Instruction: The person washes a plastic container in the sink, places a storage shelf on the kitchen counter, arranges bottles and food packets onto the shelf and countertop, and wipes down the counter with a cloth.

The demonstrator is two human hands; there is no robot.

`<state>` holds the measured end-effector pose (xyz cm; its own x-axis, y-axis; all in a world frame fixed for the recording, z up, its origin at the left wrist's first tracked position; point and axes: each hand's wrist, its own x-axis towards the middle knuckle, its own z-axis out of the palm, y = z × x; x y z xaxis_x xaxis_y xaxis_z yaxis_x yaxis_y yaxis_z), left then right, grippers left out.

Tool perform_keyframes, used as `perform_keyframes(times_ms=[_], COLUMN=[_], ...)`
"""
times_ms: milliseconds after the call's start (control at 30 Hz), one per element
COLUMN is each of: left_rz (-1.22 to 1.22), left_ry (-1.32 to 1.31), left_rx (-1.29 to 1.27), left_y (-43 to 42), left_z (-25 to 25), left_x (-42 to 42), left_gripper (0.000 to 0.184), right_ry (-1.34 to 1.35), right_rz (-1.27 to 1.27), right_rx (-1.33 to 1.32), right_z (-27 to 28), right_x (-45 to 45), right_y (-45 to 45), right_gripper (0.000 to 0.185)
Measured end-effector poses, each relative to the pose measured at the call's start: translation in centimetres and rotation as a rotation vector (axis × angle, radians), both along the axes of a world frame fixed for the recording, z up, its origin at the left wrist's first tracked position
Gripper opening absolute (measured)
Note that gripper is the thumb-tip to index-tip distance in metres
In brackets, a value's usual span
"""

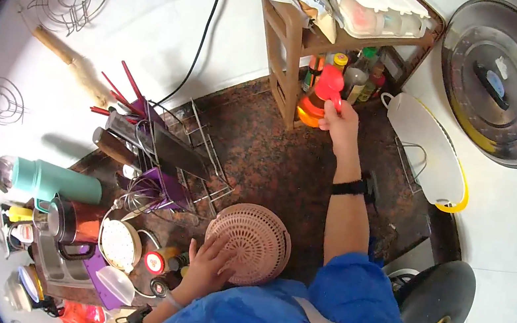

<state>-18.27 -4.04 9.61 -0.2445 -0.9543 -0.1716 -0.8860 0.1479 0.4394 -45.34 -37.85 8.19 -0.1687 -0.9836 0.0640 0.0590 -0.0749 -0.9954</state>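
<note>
My right hand (340, 124) is closed around the red handle of an oil jug (311, 107), which has a red lid and amber liquid inside. The jug is at the lower opening of a brown shelf rack (292, 66), in front of several bottles (355, 79). My left hand (211, 264) rests on a pink perforated plastic basket (253, 241) close to my body, its fingers spread over the surface. Whether the basket is upside down or covered, I cannot tell.
To the left, a wire rack (209, 154) holds knives and chopsticks. A teal flask (55, 181) and jars (156, 261) stand nearby. A white strainer (421, 146) leans against the right wall, below a large metal lid (505, 78). A dark pan lid (435, 301) is lower right.
</note>
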Motion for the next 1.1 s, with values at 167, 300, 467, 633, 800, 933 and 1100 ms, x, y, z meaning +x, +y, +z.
perform_keyframes(times_ms=[167,300,467,633,800,933,1100], left_rz=[0.016,0.035,0.037,0.033,0.007,0.009,-0.013], left_ry=[-0.021,-0.005,-0.005,0.014,-0.020,0.016,0.019], left_rx=[0.004,-0.001,-0.010,0.012,-0.009,-0.038,-0.025], left_y=[0.2,0.3,0.4,0.2,0.3,0.7,0.6], left_z=[-0.1,0.1,-0.1,0.2,-0.5,0.0,0.4], left_x=[0.3,0.4,0.5,0.3,0.5,0.7,0.4], left_gripper=[0.047,0.047,0.047,0.048,0.048,0.048,0.052], right_ry=[0.048,0.029,0.081,0.104,0.067,0.092,0.031], right_rz=[0.052,0.038,0.032,0.046,0.059,-0.029,-0.062], right_rx=[-0.033,-0.028,-0.016,-0.013,-0.025,-0.079,0.026], right_z=[-1.8,-2.6,-2.7,-2.5,-2.3,-1.4,-1.9], right_x=[1.9,3.0,3.4,3.3,3.2,2.2,-0.1], right_y=[-2.6,-3.6,-4.7,-4.7,-3.9,-1.8,2.0], right_gripper=[0.023,0.023,0.023,0.021,0.023,0.024,0.022])
